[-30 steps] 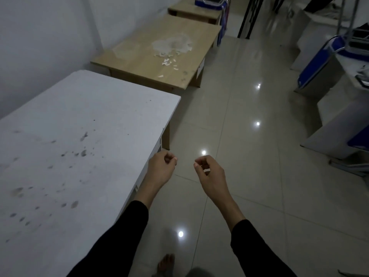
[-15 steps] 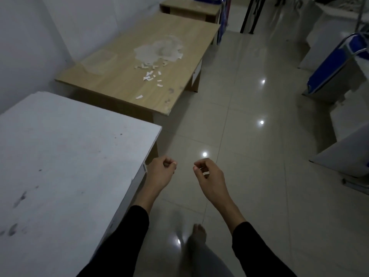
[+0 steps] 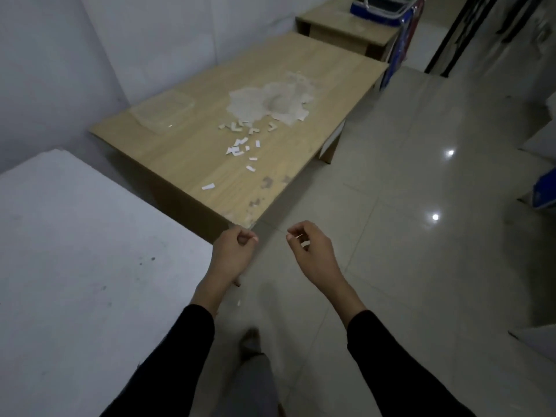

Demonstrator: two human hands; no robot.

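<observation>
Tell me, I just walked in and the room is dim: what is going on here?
A person in black sleeves holds both hands up over the tiled floor, near the corner of a wooden table and beside a white table. The right hand seems to pinch a small white scrap; the left hand is curled with nothing showing in it. White paper scraps and a torn paper heap lie untouched on the wooden table, with a clear container.

Floor (image 3: 376,236) open rt; wooden table (image 3: 186,164) ahead-left, white table (image 3: 90,251) left.
</observation>
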